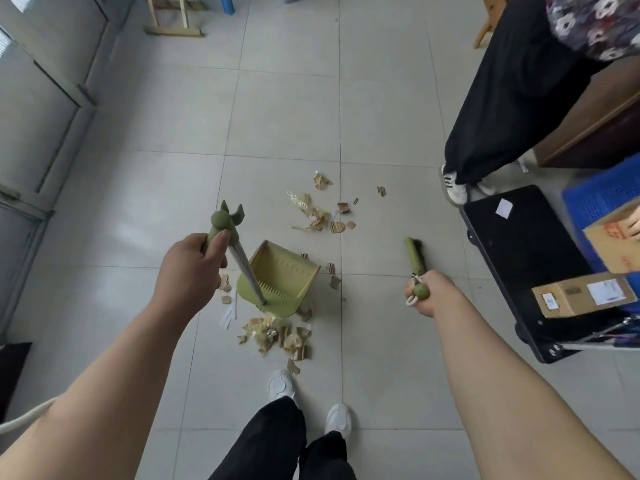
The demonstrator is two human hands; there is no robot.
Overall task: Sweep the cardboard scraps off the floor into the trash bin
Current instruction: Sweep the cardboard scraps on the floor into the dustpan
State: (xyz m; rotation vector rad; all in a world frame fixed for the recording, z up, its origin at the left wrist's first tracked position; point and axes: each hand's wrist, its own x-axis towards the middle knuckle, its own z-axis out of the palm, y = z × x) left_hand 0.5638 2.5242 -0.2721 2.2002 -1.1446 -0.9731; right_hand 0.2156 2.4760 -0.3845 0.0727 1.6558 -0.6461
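My left hand (188, 271) grips the top of a grey pole that runs down to a green dustpan (282, 271) standing on the tiled floor. The pan's open mouth faces away from me. My right hand (431, 292) is closed around the green handle of a broom (415, 259), which points down and away; its head is foreshortened. Cardboard scraps lie in two patches: one beyond the dustpan (320, 216), another between the dustpan and my feet (280, 337). A few more pieces lie beside the pan (334, 277). No trash bin is in view.
Another person's dark trouser leg and shoe (457, 188) stand at the right. A black cart (519, 258) with cardboard boxes (585, 294) and a blue crate (602, 195) sit on the right. Grey cabinets (38, 109) line the left. My own white shoes (282, 384) are below.
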